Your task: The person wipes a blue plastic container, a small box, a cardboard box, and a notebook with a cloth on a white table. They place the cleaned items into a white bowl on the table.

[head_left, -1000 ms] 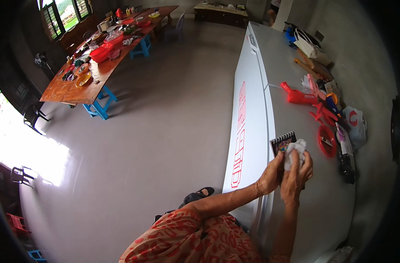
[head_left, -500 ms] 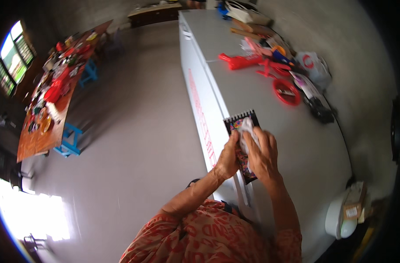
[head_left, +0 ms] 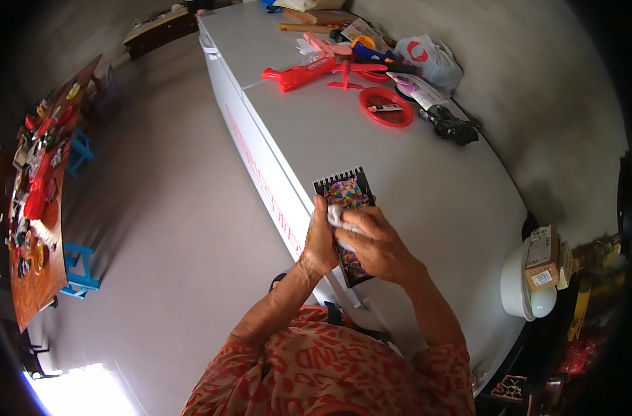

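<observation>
A small spiral-bound notepad (head_left: 345,190) with a black cover and a many-coloured pattern is held over the front edge of a long grey-topped chest freezer (head_left: 427,201). My left hand (head_left: 319,239) grips its left edge, the thumb lying along the side. Bunched under the fingers of my right hand (head_left: 384,248) is a whitish cloth (head_left: 337,216), pressed against the cover. That hand and the cloth hide the middle of the pattern.
On the freezer's far part lie a red plastic package (head_left: 309,73), a round red basket (head_left: 385,107), a black bundle (head_left: 451,125) and a white plastic bag (head_left: 430,59). A white tub (head_left: 515,284) and cardboard box (head_left: 542,256) stand right. A cluttered wooden table (head_left: 35,291) and blue stools (head_left: 80,270) are left.
The view has swung right, so the freezer and both hands appear farther left. My right hand and the cloth have slid a little down the cover, uncovering more of its upper pattern.
</observation>
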A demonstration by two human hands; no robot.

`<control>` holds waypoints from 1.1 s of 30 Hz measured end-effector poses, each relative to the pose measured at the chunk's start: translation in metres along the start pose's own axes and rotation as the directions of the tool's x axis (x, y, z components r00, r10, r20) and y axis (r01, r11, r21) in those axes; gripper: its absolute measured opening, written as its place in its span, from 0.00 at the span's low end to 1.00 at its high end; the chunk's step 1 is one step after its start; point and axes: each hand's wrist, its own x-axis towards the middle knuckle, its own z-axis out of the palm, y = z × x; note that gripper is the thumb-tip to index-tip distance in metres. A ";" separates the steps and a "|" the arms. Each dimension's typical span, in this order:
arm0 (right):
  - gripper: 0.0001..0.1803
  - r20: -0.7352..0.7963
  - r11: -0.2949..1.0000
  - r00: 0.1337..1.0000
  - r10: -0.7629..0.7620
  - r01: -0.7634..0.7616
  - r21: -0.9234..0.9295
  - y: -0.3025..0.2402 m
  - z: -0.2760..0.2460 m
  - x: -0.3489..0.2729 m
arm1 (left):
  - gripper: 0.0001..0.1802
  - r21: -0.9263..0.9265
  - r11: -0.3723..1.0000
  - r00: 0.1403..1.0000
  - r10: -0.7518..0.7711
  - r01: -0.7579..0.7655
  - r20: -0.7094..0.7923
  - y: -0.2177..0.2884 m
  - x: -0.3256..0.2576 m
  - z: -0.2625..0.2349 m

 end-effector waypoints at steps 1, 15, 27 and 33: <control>0.17 0.035 0.994 0.999 0.032 -0.035 0.104 0.001 -0.002 -0.007 | 0.43 -0.036 0.999 0.996 -0.003 0.006 0.085 0.002 0.001 0.002; 0.21 -0.292 0.960 0.949 0.122 -0.187 -0.207 0.021 0.011 0.024 | 0.46 -0.020 0.978 0.973 -0.204 0.207 0.106 0.012 0.035 0.008; 0.30 -0.349 0.935 0.877 0.331 -0.355 -0.005 0.016 -0.032 0.008 | 0.21 0.003 0.983 0.983 -0.184 0.184 0.000 0.023 0.042 0.008; 0.22 -0.437 0.821 0.702 0.562 -0.539 0.190 0.043 -0.013 0.019 | 0.19 0.079 0.984 0.984 -0.155 0.162 -0.093 0.023 0.042 0.023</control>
